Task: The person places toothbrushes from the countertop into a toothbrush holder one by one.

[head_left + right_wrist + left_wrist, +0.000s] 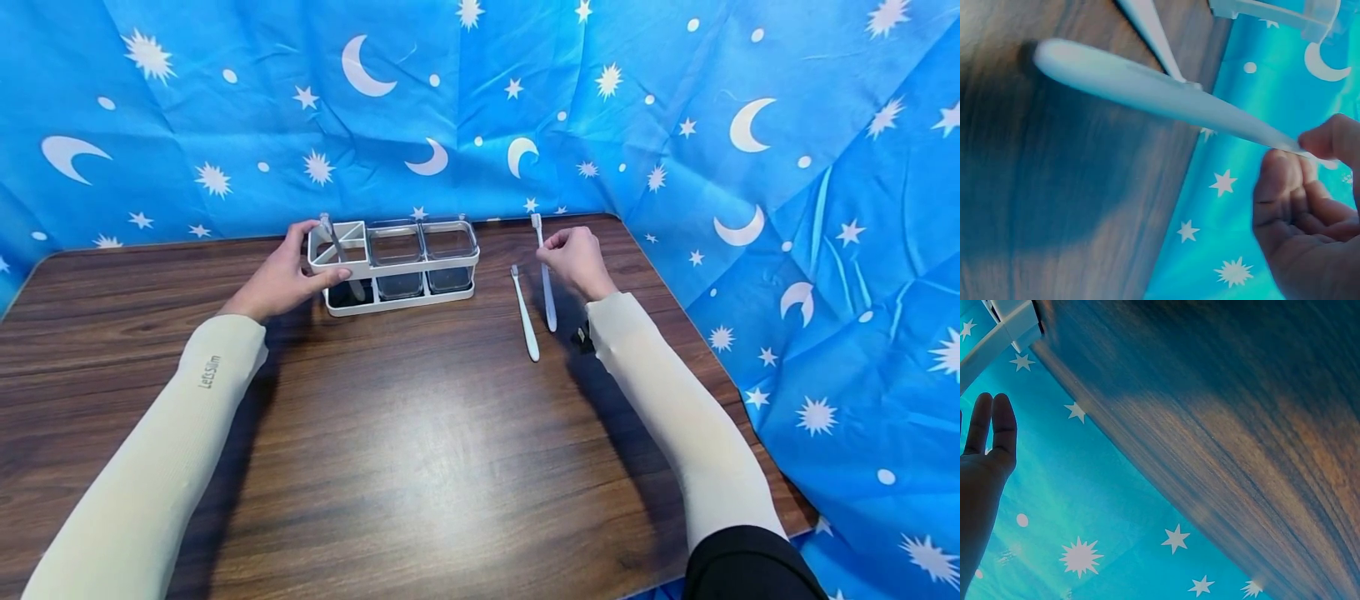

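Note:
At the back of the table stands a white toothbrush holder [401, 268] with a divided section at its left end. My left hand [279, 279] grips that end, thumb across the front bar and fingers behind. One toothbrush [336, 242] leans upright in the divided section. On the right, my right hand [577, 258] pinches a pale toothbrush [550, 302] near its upper part, bristle head pointing away. The right wrist view shows its thick handle [1141, 87] angled over the wood. Another toothbrush [527, 321], light green-white, lies on the table just left of it.
Two clear square cups [396, 243] sit in the holder's middle and right slots. Blue cloth [480, 108] with moons and stars hangs behind and to the right of the brown wooden table [390, 450].

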Available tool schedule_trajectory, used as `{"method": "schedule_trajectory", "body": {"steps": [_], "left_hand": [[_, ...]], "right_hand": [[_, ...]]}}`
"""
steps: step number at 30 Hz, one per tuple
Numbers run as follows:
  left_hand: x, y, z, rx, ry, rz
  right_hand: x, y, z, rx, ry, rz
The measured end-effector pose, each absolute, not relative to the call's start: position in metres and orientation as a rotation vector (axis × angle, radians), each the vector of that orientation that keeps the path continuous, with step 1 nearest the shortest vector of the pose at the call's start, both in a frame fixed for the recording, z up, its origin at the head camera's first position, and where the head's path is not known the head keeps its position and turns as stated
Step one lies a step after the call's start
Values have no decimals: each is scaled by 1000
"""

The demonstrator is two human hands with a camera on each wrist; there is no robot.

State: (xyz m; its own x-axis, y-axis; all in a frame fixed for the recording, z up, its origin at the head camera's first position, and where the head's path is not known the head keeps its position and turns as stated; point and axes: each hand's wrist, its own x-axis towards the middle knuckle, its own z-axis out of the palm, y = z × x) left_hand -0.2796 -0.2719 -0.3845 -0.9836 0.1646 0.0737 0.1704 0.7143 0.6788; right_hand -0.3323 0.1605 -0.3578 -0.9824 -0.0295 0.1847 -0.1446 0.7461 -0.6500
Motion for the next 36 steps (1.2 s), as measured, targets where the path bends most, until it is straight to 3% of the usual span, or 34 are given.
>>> {"method": "schedule_trajectory", "body": {"steps": [9,28,36], "left_hand": [[-280,-271,-385,-302,-2883,-1173],[-280,-273,-388,-298,-2872,-1179],[-281,-273,-388,-308,-2871,-1169]], "right_hand": [[-332,153,-355,364,-2377,1176],[-323,126,-333,590,-2115,1307],[-291,100,-301,644,-1922,1379]]}}
